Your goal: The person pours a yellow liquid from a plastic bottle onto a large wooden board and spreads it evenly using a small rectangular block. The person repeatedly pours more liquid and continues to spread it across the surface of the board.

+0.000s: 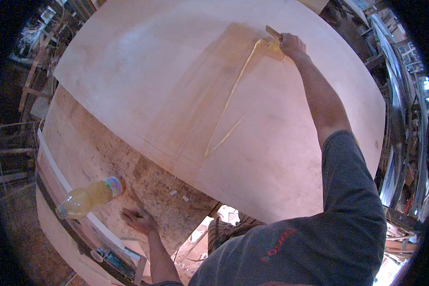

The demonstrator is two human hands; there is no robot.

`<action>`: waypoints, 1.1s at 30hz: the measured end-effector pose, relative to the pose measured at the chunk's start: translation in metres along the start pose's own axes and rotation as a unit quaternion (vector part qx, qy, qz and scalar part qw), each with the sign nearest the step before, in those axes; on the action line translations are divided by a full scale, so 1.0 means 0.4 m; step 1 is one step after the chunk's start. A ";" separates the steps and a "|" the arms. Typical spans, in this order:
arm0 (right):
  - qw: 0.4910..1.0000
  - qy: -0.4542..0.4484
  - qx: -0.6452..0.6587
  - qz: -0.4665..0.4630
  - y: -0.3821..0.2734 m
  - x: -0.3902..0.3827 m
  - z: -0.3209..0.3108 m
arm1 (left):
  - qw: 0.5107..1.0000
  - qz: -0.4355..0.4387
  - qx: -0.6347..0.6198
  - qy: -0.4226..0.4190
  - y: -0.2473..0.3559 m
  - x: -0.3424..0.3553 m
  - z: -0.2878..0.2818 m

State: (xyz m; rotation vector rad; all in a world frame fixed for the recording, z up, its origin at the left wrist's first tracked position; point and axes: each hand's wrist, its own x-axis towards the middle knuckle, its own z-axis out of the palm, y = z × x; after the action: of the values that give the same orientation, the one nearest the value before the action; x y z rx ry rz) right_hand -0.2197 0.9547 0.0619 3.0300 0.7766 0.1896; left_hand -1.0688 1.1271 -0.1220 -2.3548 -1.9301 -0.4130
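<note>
Plywood sheet point(143, 71), pale and broad, lies tilted across the rougher bench point(100, 157) and fills the middle and upper part of the view. Yellow glue point(231, 97) runs over it in thin lines from about one o'clock down toward the centre. At one o'clock the right hand point(291, 45) has its fingers closed around a small flat spreader point(273, 32), pressed against the sheet where the glue starts. At seven o'clock the left hand point(138, 220) rests on the bench with fingers spread, holding nothing. Just beside it, at eight o'clock, a plastic bottle point(88, 198) of yellow drink lies on its side.
</note>
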 end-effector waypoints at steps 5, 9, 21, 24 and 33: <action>0.997 -0.062 0.005 -0.038 -0.058 0.024 0.009 | 1.000 0.002 0.017 -0.011 -0.010 -0.006 0.002; 0.986 -0.035 -0.028 -0.158 -0.150 -0.137 -0.018 | 0.998 0.029 0.063 -0.004 0.039 0.000 -0.039; 0.966 -0.122 0.039 -0.226 -0.505 -0.985 -0.142 | 0.997 -0.004 0.008 0.073 0.080 0.000 -0.027; 0.952 -0.122 0.025 -0.279 -0.586 -1.132 -0.140 | 0.996 -0.057 -0.064 0.019 0.000 -0.023 0.055; 0.832 -0.158 0.525 -0.079 -0.456 -1.221 -0.206 | 0.984 -0.103 -0.080 -0.123 0.093 0.031 -0.165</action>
State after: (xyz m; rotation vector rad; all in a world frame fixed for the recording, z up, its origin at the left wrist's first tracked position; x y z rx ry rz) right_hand -0.7416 0.8785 0.0806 3.6810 1.4494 -1.0753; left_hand -1.0413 1.1166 -0.0512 -2.4111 -2.3473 -0.3129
